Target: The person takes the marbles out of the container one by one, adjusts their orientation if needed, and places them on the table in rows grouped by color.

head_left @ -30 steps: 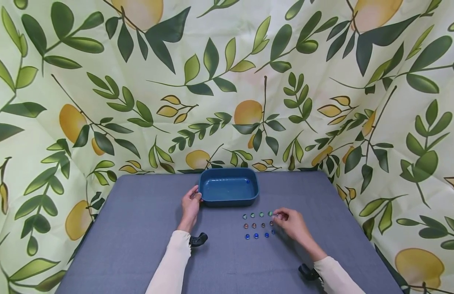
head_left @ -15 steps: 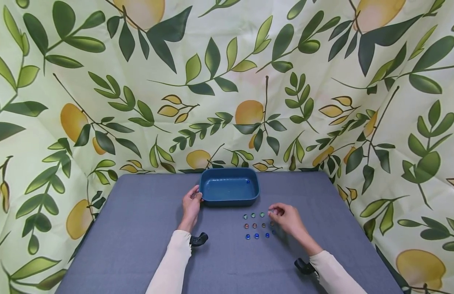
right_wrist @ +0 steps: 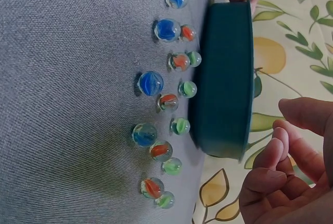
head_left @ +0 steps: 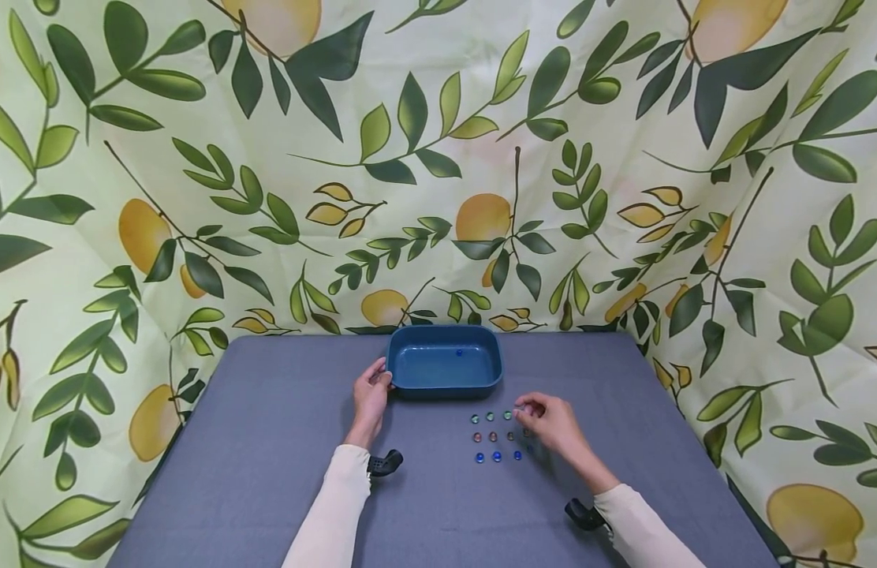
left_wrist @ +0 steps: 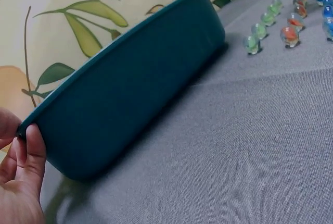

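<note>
A dark blue-teal rectangular plastic tub [head_left: 445, 392] stands at the back of the table, with one blue marble [head_left: 459, 353] inside. My left hand [head_left: 371, 398] pinches the tub's left rim between thumb and fingers, as the left wrist view also shows. My right hand [head_left: 552, 422] hovers above the right end of the marble rows, its fingers loosely bent, thumb apart and nothing between them. Glass marbles lie in three rows in front of the tub: green marbles [right_wrist: 188, 89] nearest it, red-orange marbles [right_wrist: 161, 151] in the middle, blue marbles [right_wrist: 151, 83] closest to me.
Grey cloth covers the table [head_left: 268, 473]. Fabric printed with leaves and lemons [head_left: 410, 197] hangs behind and on both sides. Each wrist carries a black strap mount [head_left: 386, 463].
Inside the tub, the blue marble has rolled left. My right hand has shifted slightly left over the row ends. My left hand keeps its hold on the rim.
</note>
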Motion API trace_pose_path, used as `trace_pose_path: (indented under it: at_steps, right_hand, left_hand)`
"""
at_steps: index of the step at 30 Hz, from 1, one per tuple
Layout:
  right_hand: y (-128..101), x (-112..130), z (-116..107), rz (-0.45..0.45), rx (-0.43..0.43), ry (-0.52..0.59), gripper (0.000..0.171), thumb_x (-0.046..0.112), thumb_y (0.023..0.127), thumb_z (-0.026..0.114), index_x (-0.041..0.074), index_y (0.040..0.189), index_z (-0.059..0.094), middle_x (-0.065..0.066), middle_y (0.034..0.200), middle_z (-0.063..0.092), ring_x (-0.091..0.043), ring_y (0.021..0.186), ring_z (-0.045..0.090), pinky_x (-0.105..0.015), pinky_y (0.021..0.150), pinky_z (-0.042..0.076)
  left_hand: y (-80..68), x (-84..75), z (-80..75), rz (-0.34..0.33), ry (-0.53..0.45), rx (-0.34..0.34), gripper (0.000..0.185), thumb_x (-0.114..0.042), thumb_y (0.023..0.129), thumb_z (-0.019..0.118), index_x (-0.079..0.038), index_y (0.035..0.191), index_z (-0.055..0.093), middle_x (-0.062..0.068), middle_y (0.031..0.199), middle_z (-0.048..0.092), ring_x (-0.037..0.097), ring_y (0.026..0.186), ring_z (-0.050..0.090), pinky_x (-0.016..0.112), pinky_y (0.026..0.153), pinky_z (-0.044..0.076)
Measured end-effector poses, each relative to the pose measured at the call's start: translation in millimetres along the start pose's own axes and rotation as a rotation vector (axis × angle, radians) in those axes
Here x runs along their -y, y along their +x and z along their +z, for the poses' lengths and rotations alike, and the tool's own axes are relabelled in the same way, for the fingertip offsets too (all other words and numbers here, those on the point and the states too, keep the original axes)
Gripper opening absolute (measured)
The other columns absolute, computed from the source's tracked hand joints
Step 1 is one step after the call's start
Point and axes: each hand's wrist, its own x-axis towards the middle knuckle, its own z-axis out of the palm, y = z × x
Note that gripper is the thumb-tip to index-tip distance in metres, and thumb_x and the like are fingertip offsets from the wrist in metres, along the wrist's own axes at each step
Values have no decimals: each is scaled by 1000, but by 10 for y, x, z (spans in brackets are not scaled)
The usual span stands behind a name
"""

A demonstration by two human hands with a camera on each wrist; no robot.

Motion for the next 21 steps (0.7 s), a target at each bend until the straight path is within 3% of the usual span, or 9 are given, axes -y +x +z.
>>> trace_pose_path:
  at_steps: [4,8,13,21]
  right_hand:
    - [40,41,12,1,0,15,10,14,84,76,11,93,73,0,75,60,-9,62,50,-21,51,41]
    - [138,113,30,-27,0,35,10,16,85,75,11,94,72,1,76,60,-10,64,50,-22,52,41]
    - [314,267,78,-69,19,89,13,18,86,75,11,97,72,0,77,61,-11,65,53,-22,54,43]
    - [628,501,268,-114,66,156,13,20,87,74,12,97,72,0,79,60,-16,68,53,-24,58,44]
  left_hand:
    - [-1,-14,1,2,4,-2,43,-5,98,54,-1,140,52,22,136,50,11,97,53,30,82,55]
    - [10,-10,6,0,11,-12,42,-5,97,54,-2,139,53,21,135,51,11,95,54,24,78,54]
    - [8,10,16,0,12,-19,42,-4,96,54,-1,138,54,20,132,52,13,95,54,23,75,54]
    - [7,13,29,-6,25,-19,42,-5,97,54,-3,139,54,17,131,53,18,102,54,29,82,54]
